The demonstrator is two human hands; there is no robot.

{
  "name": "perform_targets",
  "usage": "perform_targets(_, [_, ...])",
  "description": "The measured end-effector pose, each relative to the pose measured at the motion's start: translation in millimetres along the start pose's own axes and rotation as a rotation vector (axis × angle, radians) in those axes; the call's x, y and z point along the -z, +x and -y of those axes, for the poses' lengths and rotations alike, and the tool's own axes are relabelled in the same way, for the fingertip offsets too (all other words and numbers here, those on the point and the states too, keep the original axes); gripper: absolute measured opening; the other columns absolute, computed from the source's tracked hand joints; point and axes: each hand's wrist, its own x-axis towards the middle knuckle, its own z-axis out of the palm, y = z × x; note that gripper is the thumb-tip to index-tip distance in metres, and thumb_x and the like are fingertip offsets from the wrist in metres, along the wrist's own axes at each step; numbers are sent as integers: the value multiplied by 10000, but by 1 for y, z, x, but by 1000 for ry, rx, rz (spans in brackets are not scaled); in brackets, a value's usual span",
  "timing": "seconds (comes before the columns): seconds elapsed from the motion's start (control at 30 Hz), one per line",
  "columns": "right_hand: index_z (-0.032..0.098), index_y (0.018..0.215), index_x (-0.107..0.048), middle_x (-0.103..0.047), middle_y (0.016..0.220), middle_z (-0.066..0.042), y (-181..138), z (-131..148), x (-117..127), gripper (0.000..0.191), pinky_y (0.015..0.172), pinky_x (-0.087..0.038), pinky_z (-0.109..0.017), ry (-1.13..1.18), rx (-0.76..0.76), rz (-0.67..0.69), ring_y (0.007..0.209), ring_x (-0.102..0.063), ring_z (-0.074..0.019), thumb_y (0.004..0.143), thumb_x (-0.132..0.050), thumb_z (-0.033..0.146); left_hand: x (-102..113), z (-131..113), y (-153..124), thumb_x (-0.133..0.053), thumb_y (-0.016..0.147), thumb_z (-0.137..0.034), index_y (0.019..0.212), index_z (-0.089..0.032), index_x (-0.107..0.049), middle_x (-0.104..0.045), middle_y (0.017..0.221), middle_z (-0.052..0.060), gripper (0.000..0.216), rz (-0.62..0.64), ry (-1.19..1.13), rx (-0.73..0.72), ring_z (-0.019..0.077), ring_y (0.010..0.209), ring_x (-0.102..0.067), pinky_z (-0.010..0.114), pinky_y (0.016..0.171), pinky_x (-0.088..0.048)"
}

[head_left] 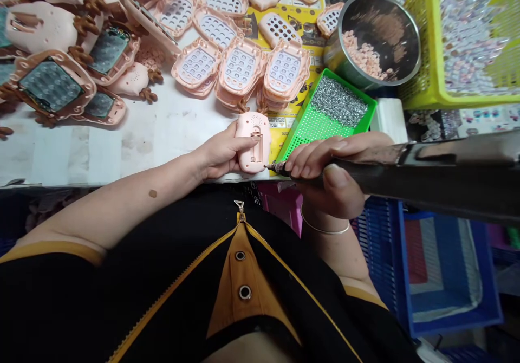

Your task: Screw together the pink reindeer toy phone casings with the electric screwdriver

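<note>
My left hand [221,154] grips a pink toy phone shell [254,142], back side up, at the table's front edge. My right hand [330,170] is wrapped around a dark electric screwdriver [426,176] that runs off to the right. Its tip [273,166] touches the lower right corner of the shell. A thin bracelet circles my right wrist.
A green tray of small screws [339,105] sits just behind my right hand. Behind it stand a metal pot with pink bits [376,40] and a yellow basket [422,86]. Stacks of pink keypad shells [239,67] and assembled toys [52,84] cover the table. Blue crates [447,271] lie below right.
</note>
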Motion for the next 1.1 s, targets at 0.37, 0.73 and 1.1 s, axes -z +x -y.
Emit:
perform_targets(0.37, [316, 907, -643, -460, 507, 99, 5, 16, -5, 106, 331, -406, -254, -60, -33, -67, 347, -405, -102, 858, -724, 364, -2, 13, 3, -713, 728, -130, 1415, -212, -463, -621, 1344, 98, 735, -30, 146, -235, 296, 1252, -592, 503, 1064, -520])
perform_targets(0.73, [312, 902, -619, -445, 499, 112, 22, 33, -13, 148, 372, -442, -260, 25, -111, -113, 362, -462, -110, 835, -733, 378, 10, 27, 5, -742, 737, -213, 1659, -291, -177, -388, 1648, 103, 1084, -57, 272, -428, 339, 1446, -439, 536, 1196, -368])
perform_targets(1.1, [326, 880, -643, -370, 500, 95, 20, 25, -19, 108, 410, -471, -257, 83, -50, -118, 380, -477, -107, 825, -714, 387, 11, 24, -22, -849, 684, -264, 998, -147, -755, -726, 849, 22, 348, 187, 452, -249, 118, 753, -636, 262, 730, -516])
